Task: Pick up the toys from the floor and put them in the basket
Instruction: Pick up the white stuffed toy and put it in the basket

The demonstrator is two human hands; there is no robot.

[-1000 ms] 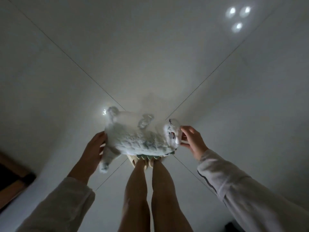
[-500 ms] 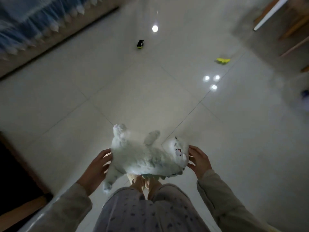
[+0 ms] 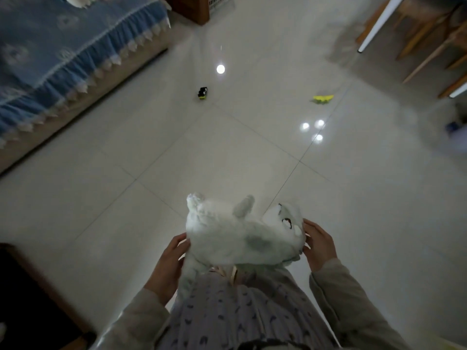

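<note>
A white plush animal [image 3: 240, 236] lies belly-up in the air in front of my body, held between both hands. My left hand [image 3: 168, 263] grips its rear end and my right hand [image 3: 319, 242] holds its head. Its legs stick upward and one leg hangs down on the left. On the tiled floor farther off sit a small black and yellow toy car [image 3: 202, 93] and a yellow-green toy [image 3: 323, 99]. A white mesh basket [image 3: 219, 1] shows only partly at the top edge.
A sofa with a blue frilled cover [image 3: 63, 54] runs along the left. Wooden chair and table legs [image 3: 424, 44] stand at the top right. A dark wooden piece of furniture [image 3: 27, 294] fills the bottom left. Pale tiled floor [image 3: 227, 152] lies between.
My view has lifted from looking straight down at my feet to facing the room. The plush toy has risen with both hands, held the same way.
</note>
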